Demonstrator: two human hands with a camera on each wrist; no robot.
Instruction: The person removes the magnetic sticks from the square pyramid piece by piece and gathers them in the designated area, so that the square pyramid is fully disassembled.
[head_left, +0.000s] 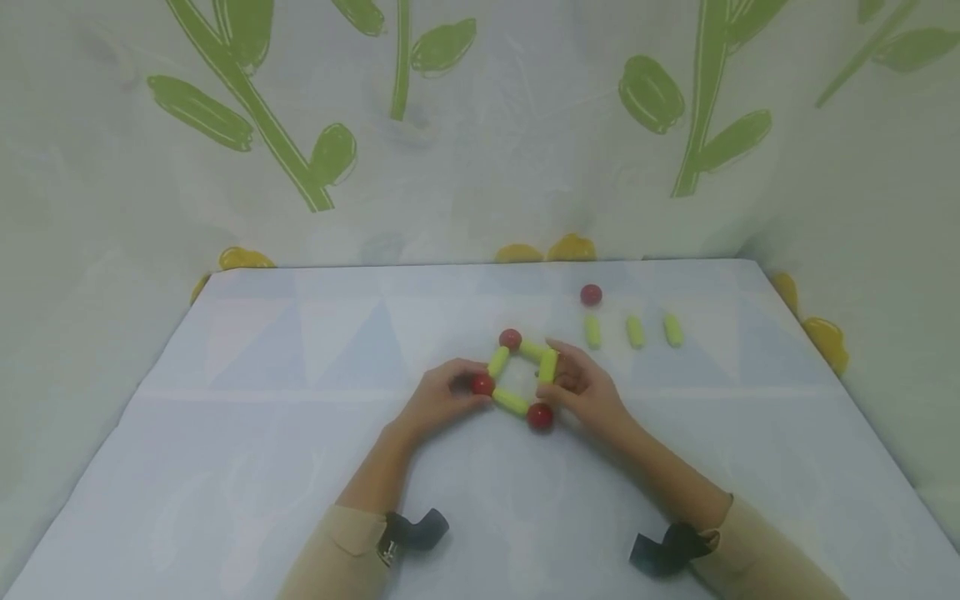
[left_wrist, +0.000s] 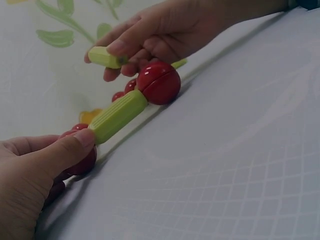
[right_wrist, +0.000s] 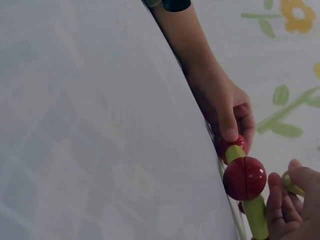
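My left hand [head_left: 442, 396] grips a red ball [head_left: 483, 384] at the left corner of a frame of red balls and yellow-green rods lying on the table. From that ball one rod [head_left: 511, 402] runs to the near red ball [head_left: 540, 416], another [head_left: 498, 361] to the far red ball [head_left: 510, 339]. My right hand [head_left: 592, 392] pinches a loose yellow-green rod [left_wrist: 107, 57] between thumb and fingers, raised above the frame's right side. In the right wrist view, a further rod [right_wrist: 256, 217] leads from the near ball toward a red ball mostly cut off at the bottom edge.
Beyond the right hand lie a single red ball [head_left: 591, 295] and three separate yellow-green rods, the middle one [head_left: 635, 332] between the others. The pale patterned table [head_left: 262, 467] ends at a wall [head_left: 480, 183] with painted green leaves. Each wrist wears a dark strap.
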